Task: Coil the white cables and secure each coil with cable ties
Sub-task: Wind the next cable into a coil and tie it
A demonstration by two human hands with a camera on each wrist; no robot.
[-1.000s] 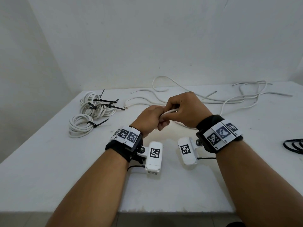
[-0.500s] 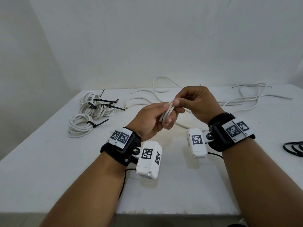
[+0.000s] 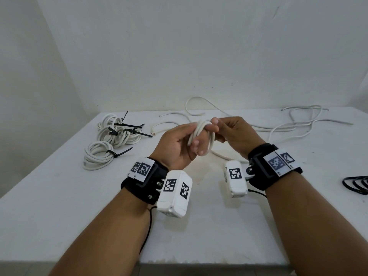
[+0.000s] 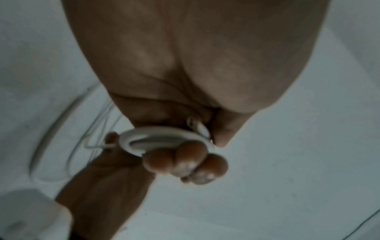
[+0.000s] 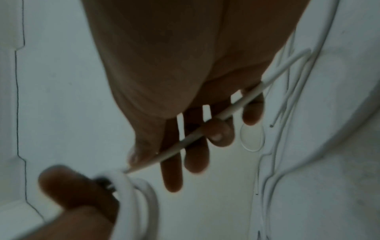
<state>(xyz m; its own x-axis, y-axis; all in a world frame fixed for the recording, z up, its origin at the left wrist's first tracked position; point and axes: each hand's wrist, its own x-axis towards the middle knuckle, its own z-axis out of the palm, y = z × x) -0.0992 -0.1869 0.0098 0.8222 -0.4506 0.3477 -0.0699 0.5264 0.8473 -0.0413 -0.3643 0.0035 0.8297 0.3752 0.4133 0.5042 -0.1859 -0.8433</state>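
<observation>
Gripping small coil: left hand | right hand pinching cable strand | mid-table

A small white cable coil is held above the table centre; loose white cables sprawl far right; tied coils with black cable ties lie far left.

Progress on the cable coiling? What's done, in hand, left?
Done: tied coils lie far left on the table, bound with black ties.
In hand: the left hand grips a small new coil; the right hand feeds cable onto it.
Left: this coil has no tie yet, and loose white cables still lie at the back.
</observation>
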